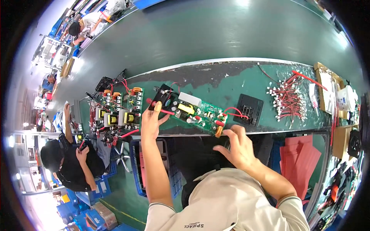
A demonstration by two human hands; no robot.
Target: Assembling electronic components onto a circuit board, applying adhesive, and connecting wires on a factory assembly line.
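A green circuit board lies across the bench in front of me, with a yellow transformer, a grey metal block and a copper coil on it. My left hand is closed on the board's left end, at a black end panel with a red terminal. Beside the coil at the other end, my right hand has its thumb and fingers apart. Red wires run from the board to a black vented panel lying on the bench.
A heap of red-and-white connector wires is on the right, beside a cardboard box. More assembled boards stand at the left. A co-worker sits further left. Blue crates are below the bench edge.
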